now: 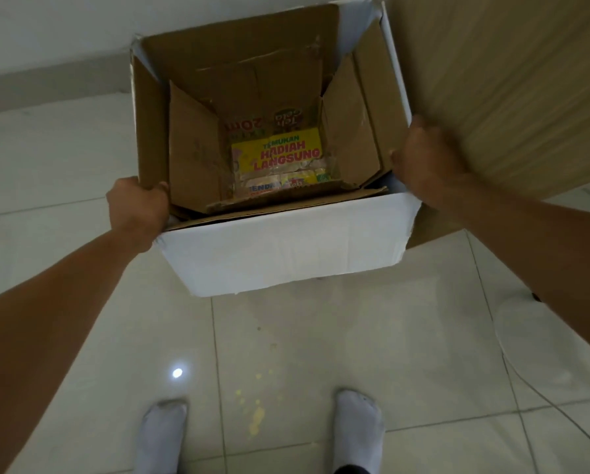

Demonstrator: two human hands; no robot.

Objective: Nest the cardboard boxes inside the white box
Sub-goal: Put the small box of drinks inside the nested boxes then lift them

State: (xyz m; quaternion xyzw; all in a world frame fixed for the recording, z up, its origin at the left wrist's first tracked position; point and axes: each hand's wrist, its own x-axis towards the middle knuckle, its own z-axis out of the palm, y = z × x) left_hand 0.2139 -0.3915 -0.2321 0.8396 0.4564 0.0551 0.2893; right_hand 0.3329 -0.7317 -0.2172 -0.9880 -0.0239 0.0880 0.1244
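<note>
A white box stands open on the tiled floor in front of me. Brown cardboard boxes sit nested inside it: an outer one lining the walls and a smaller one within. At the bottom lies a yellow printed carton with red lettering. My left hand grips the box's near left corner, fingers curled over the rim. At the right side, my right hand clasps the rim, fingers partly hidden by the wall.
A wood-grain panel rises right behind the box on the right. A white wall and skirting run along the back left. My two feet in white socks stand on the glossy tiles below the box.
</note>
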